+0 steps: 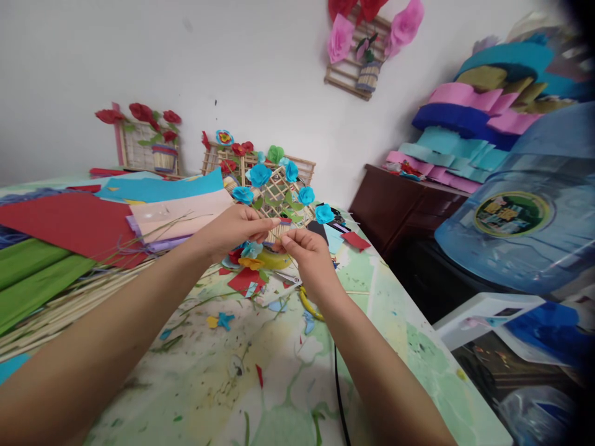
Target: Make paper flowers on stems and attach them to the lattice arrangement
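Both my hands meet above the table's middle. My left hand (237, 228) pinches the lower edge of a wooden lattice frame (279, 195) decorated with blue paper flowers (259, 174) and green leaves. My right hand (304, 251) is closed just beside it, fingertips pinched on a thin stick or stem at the frame's bottom. Under the hands lie a yellow object (274, 260), a small blue and orange paper flower (251, 254) and red paper scraps (245, 280).
Coloured paper sheets (74, 226) and thin bamboo sticks (60, 303) cover the table's left. Scissors (290, 280) and a black cable (338, 384) lie near my right wrist. Finished flower frames (149, 145) lean on the wall. A water jug (525, 223) and stacked crepe paper (469, 130) stand right.
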A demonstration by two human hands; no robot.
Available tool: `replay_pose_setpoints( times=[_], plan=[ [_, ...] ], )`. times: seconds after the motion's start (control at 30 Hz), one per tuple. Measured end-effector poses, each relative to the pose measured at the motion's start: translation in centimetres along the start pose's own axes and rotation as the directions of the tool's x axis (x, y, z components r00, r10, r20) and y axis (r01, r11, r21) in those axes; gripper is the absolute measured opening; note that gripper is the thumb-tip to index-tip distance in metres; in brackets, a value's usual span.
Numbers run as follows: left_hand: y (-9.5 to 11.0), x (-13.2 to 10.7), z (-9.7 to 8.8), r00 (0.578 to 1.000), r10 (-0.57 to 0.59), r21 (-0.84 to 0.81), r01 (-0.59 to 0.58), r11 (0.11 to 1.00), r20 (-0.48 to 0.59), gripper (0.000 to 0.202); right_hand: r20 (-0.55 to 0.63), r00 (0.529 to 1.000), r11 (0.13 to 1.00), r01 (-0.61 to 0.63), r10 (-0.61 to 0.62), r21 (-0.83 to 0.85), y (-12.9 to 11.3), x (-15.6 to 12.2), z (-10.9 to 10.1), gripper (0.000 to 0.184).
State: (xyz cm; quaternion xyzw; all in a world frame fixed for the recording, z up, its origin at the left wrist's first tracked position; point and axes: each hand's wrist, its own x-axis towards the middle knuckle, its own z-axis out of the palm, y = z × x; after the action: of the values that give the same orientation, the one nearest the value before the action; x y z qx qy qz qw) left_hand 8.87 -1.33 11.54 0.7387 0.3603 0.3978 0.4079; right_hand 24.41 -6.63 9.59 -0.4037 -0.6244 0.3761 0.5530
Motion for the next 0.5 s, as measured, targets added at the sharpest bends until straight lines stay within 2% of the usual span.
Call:
replay_pose_setpoints(
  times=[0.17,0.33,0.5],
  plan=[
    [-0.10,0.06,0.05,1.000,-0.010,-0.059,0.010,0.998,0.005,0.051,-0.012,1.000,0.994,-0.015,0.017,0.107,-0.05,-0.07,0.12,0.014],
    [-0.26,0.23,0.21,1.000,-0.017,-0.068,0.018,0.998,0.016,0.048,-0.020,1.000,0.990,-0.012,0.015,0.139,0.04,0.00,0.15,0.015],
    [-0.35,0.24,0.18,0.995,0.015,-0.122,-0.002,0.993,0.103,0.038,-0.038,0.999,0.990,-0.005,0.011,0.143,0.13,0.02,0.09,0.015]
  ],
)
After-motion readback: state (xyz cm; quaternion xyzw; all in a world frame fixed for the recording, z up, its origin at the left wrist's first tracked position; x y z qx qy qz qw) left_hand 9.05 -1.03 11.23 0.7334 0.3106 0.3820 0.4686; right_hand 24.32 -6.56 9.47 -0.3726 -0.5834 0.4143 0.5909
